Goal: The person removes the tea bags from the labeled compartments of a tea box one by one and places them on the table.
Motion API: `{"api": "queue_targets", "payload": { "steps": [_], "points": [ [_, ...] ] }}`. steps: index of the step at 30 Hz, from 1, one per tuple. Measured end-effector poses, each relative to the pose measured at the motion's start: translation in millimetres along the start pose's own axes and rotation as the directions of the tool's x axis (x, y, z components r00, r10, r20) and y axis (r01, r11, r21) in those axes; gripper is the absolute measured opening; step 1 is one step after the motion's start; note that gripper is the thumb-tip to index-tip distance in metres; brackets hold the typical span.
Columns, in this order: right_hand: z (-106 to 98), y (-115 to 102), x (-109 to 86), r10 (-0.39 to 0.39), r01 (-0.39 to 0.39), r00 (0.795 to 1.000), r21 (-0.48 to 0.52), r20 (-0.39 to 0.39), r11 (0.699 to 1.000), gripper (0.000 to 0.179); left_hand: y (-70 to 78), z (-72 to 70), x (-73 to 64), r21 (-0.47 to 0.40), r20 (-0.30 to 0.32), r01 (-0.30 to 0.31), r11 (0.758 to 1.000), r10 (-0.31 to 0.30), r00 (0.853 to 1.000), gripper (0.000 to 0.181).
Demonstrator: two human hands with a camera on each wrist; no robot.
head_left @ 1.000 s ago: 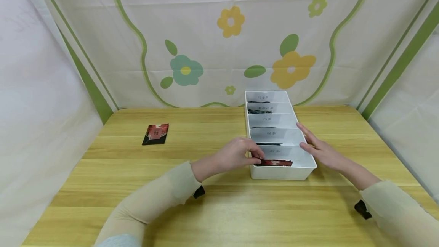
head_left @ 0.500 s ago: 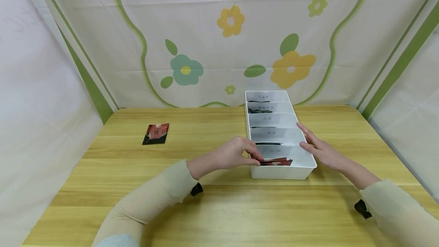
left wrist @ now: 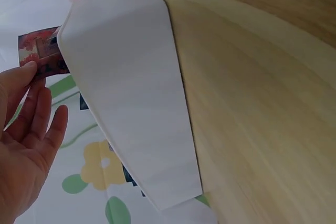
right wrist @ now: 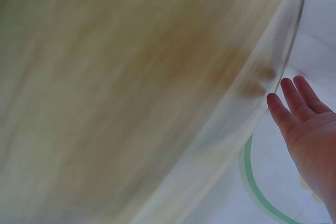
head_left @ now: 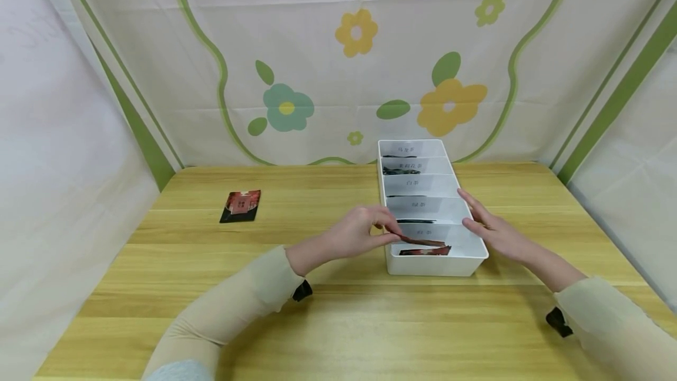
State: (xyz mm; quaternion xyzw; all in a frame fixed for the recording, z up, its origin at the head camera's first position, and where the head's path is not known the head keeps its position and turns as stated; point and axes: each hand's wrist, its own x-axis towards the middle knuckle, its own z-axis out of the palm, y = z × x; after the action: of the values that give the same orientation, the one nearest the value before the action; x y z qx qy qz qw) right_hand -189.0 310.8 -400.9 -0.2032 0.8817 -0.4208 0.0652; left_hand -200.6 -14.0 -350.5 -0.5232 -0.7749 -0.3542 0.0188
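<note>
A long white divided box (head_left: pixel 431 267) stands right of the middle on the table. Over its nearest compartment, my left hand (head_left: pixel 359 231) pinches a red and dark tea sachet (head_left: pixel 423 241) by its left end, between thumb and fingers. The left wrist view shows that sachet (left wrist: pixel 39 48) standing partly above the rim. Another red sachet (head_left: pixel 425 251) lies lower inside the same compartment. My right hand (head_left: pixel 494 229) rests with fingers extended along the box's right rim. In the right wrist view the fingers of my right hand (right wrist: pixel 307 135) look straight and spread.
A red and black sachet (head_left: pixel 240 206) lies flat at the left on the wooden table (head_left: pixel 349 322). Dark sachets (head_left: pixel 402 171) sit in the farther compartments, whose dividers (head_left: pixel 423 185) carry printed labels. A flowered cloth (head_left: pixel 317 28) hangs right behind the table.
My left hand has pulled one red sachet up and away from the other in the front compartment. My right hand and the box have stayed in place.
</note>
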Motion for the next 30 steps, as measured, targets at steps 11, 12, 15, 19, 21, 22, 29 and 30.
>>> {"api": "queue_targets", "payload": {
  "steps": [11, 12, 15, 19, 21, 22, 29, 30],
  "points": [
    [0.1, 1.9, 0.3, 0.042, -0.042, 0.999, -0.006, 0.001, 0.999, 0.059, 7.0, -16.8, 2.2, -0.083, -0.156, -0.015, 0.996, 0.002, 0.988, 0.006],
    [0.2, 1.6, 0.1, 0.039, -0.039, 0.999, -0.008, 0.001, 0.999, 0.059, 7.6, -19.0, 1.6, -0.088, -0.172, -0.022, 0.996, 0.006, 0.985, 0.006],
    [0.6, 0.3, -0.9, 0.028, -0.028, 1.0, -0.012, -0.001, 1.0, 0.059, 8.8, -26.6, -0.8, -0.071, -0.225, -0.05, 0.996, 0.033, 0.974, 0.007],
    [1.3, -0.3, -1.4, 0.014, -0.014, 1.0, -0.02, -0.001, 1.0, 0.059, 9.9, -38.1, -5.5, -0.03, -0.276, -0.088, 0.996, 0.077, 0.958, 0.008],
    [1.6, 0.0, -1.6, 0.014, -0.014, 1.0, -0.019, -0.003, 1.0, 0.059, 10.4, -43.9, -8.5, 0.003, -0.291, -0.11, 0.994, 0.106, 0.951, 0.009],
    [1.7, 0.1, -1.9, 0.014, -0.015, 1.0, -0.018, -0.004, 1.0, 0.059, 10.7, -46.7, -10.0, 0.021, -0.299, -0.12, 0.993, 0.12, 0.947, 0.01],
    [1.9, -1.6, -1.6, 0.006, -0.006, 1.0, -0.002, -0.005, 1.0, 0.061, 11.1, -63.1, -23.1, 0.092, -0.339, -0.139, 0.986, 0.163, 0.927, 0.013],
    [1.9, -1.7, -1.5, 0.005, -0.005, 1.0, -0.002, -0.005, 1.0, 0.061, 10.7, -65.3, -25.3, 0.09, -0.338, -0.132, 0.987, 0.155, 0.928, 0.014]
  ]
}}
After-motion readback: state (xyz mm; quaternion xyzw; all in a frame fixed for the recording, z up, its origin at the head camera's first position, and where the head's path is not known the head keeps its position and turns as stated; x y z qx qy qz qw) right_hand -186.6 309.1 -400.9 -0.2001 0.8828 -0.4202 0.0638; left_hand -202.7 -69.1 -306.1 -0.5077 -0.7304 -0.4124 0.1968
